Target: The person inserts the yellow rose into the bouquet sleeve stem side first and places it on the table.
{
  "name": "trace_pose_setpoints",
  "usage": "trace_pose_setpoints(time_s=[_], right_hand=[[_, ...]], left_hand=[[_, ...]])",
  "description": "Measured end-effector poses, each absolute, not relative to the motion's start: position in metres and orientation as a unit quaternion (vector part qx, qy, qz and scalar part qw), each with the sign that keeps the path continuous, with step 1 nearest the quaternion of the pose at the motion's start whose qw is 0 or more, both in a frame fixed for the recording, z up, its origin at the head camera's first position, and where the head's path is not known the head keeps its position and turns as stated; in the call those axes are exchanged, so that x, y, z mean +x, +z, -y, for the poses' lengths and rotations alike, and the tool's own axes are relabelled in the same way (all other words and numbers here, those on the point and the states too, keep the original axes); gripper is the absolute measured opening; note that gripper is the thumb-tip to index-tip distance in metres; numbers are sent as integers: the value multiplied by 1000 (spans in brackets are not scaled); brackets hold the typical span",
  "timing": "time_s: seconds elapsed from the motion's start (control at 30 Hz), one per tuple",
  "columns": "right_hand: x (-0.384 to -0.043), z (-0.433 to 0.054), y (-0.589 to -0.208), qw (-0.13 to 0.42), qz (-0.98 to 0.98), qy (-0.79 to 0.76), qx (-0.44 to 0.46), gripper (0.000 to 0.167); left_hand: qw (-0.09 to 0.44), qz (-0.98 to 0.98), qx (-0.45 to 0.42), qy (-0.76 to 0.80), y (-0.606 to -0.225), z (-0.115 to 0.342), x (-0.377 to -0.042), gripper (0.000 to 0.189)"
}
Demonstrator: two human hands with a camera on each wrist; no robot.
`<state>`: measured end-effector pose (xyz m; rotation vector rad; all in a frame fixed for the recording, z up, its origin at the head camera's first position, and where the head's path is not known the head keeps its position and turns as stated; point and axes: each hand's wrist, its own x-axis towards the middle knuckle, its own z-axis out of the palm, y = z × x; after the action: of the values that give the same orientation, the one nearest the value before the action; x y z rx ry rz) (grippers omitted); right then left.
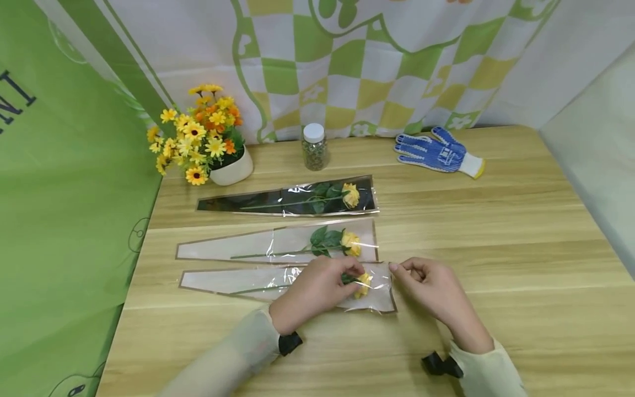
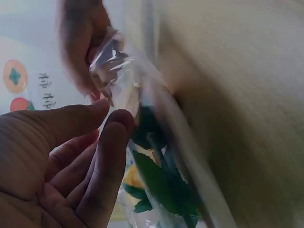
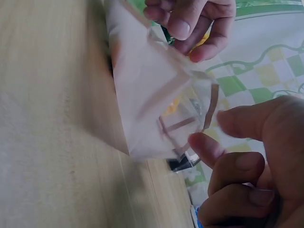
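A clear-fronted flower sleeve [image 1: 208, 278] with a pale back and brown border lies nearest the person, a yellow rose [image 1: 363, 285] inside. My left hand [image 1: 322, 284] is over the rose, its thumb and fingers pinching the clear film. At the wide end, my right hand [image 1: 434, 286] pinches the sleeve's upper corner between thumb and finger. In the right wrist view the sleeve's mouth [image 3: 180, 126] gapes, its film lifted off the back. Green leaves [image 2: 166, 180] show through the plastic in the left wrist view.
Beyond lie another pale sleeve [image 1: 198, 251] and a black one [image 1: 223, 204], each with a yellow rose. Farther back stand a potted bunch of yellow and orange flowers [image 1: 198, 132] and a white-lidded jar [image 1: 315, 148]. A blue work glove [image 1: 439, 151] lies at the back right.
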<state>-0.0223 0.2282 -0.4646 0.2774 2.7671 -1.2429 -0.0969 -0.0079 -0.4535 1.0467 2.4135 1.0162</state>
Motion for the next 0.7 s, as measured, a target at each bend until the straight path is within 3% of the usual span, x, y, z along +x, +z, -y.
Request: trace_pose_setpoints(time_s=[0.2, 0.33, 0.5, 0.7], right_hand=[[-32, -229, -468, 77, -891, -439, 84, 21], [-30, -233, -468, 83, -875, -467, 96, 22], [-13, -235, -472, 104, -876, -464, 87, 28], [3, -223, -480, 133, -878, -459, 26, 17]], left_hand=[[101, -859, 400, 302, -461, 8, -95, 16], [66, -865, 410, 281, -464, 9, -93, 16], [49, -867, 412, 276, -465, 14, -91, 16], [43, -872, 409, 267, -465, 23, -92, 17]])
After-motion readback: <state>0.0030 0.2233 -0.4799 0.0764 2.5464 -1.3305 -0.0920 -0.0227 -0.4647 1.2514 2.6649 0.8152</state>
